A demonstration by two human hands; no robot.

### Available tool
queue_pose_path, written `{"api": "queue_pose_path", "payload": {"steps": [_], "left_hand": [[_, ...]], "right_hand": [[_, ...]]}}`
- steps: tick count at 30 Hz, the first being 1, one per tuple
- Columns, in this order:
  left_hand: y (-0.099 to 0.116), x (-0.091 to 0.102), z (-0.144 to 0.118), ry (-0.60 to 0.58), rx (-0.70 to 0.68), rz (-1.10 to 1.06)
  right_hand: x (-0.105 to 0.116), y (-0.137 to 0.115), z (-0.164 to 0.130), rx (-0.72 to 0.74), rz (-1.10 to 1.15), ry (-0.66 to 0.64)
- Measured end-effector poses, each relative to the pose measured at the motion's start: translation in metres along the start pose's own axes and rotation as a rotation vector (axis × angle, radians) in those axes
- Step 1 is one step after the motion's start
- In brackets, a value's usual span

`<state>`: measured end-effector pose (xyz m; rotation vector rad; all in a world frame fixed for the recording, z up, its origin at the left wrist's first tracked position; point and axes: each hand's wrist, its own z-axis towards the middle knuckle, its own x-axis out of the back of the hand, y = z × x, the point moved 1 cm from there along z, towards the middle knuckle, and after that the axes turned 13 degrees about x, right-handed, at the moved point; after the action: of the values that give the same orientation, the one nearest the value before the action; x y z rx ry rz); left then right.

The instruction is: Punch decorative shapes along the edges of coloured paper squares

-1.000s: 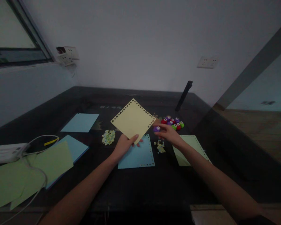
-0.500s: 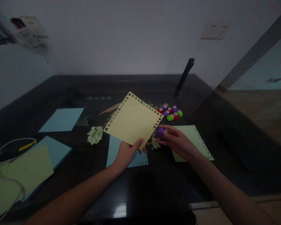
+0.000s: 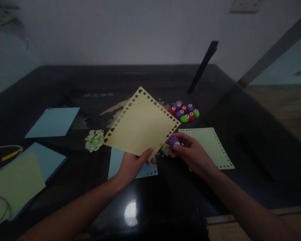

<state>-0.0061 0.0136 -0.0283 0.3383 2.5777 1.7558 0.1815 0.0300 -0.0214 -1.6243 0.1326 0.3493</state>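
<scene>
On a dark glossy table (image 3: 165, 204) in a dim room, the left hand (image 3: 131, 165) pinches the near corner of a yellow sheet (image 3: 141, 124) with punched edges, lifted off the table and raised higher than a second ago. The right hand (image 3: 190, 154), which had been out by the cluster of small punches (image 3: 184, 112), has drawn back with its fingers closed on a purple punch (image 3: 173, 141), now touching, as far as the gloom allows, the sheet's right corner. Beneath lie a blue sheet (image 3: 115, 160), paper bits (image 3: 93, 140) and a green sheet (image 3: 210, 144).
</scene>
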Motion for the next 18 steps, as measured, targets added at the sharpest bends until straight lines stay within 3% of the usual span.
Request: {"api": "queue_pose_path", "payload": {"steps": [9,18], "left_hand": [[0.0015,-0.0007,-0.0019,0.017,0.027,0.028],[-0.0046,-0.0016,-0.0006,0.025,-0.018,0.087]], "right_hand": [[-0.0034,-0.0018,-0.0015,-0.01,-0.003,0.033],[-0.0075,-0.0004,-0.0041,0.003,-0.032,-0.037]]}}
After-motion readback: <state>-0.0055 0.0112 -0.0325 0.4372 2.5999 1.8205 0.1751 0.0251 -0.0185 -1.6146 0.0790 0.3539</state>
